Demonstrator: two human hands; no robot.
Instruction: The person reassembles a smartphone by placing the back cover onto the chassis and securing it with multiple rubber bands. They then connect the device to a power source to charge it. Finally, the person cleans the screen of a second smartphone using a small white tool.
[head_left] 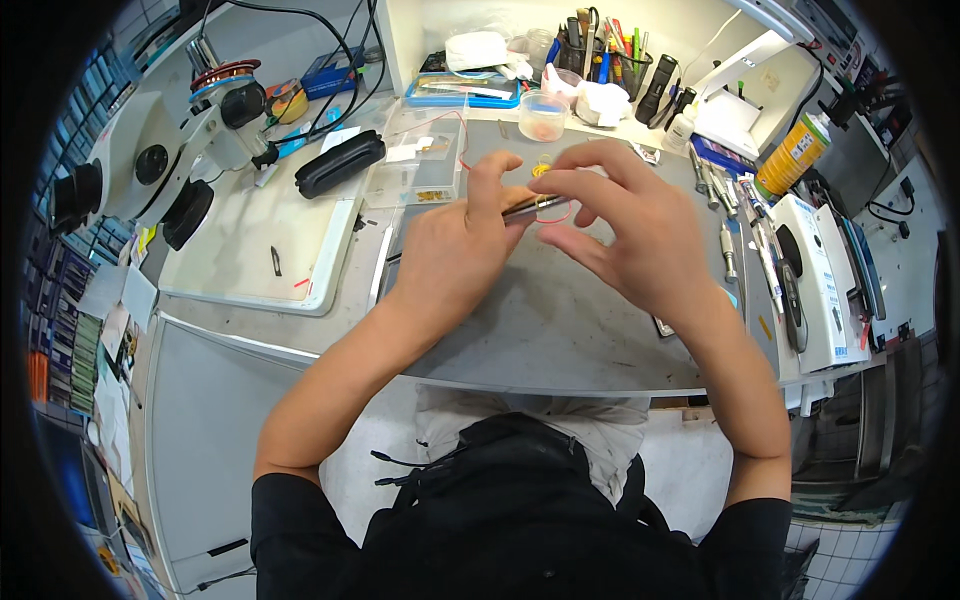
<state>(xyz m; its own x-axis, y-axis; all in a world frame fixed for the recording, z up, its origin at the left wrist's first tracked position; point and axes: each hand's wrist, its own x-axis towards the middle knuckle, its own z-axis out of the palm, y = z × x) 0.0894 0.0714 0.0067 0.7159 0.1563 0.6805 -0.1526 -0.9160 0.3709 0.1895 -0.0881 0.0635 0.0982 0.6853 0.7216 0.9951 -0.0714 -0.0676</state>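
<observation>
A thin dark phone-like device (535, 207) is tilted almost edge-on above the grey work mat (540, 320). My left hand (455, 235) grips it from the left, index finger raised. From the right, my right hand (640, 225) reaches over with curved fingers; thumb and index stand apart, fingertips close to the device's edge. Whether they touch it cannot be made out. A loop of thin red wire (558, 220) curves below the device, between it and the right thumb. Something yellow (541, 168) shows just behind. The device's face is mostly hidden by my hands.
A microscope (150, 165) stands over a white tray (250, 270) at left, near a black case (340, 164). A clear box (435, 165) and a small round tub (543, 117) lie beyond my hands. Screwdrivers (728, 250), a yellow spray can (793, 155) and a white instrument (815, 280) line the right.
</observation>
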